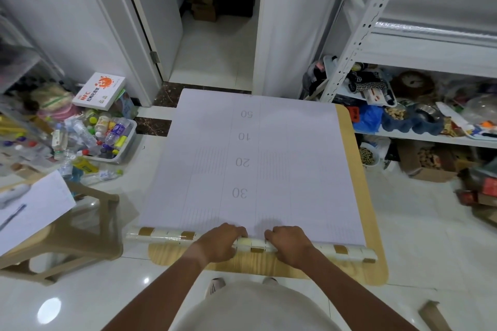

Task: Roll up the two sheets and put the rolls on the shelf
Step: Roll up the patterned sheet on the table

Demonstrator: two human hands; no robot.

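Sheet (269,158) lay flat on table (376,223), near edge rolled up. Left hand (219,243) & right hand (289,244) rested side by side on roll (252,246). Stool (67,231) left of table; shelf (430,67) to right.

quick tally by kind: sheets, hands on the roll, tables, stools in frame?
Sheets: 2, one half-rolled sheet on the wooden table, one flat sheet at the left on the stool
Hands: 2, left hand and right hand, both gripping the rolled end
Tables: 1, wooden table
Stools: 1, stool
Total: 6
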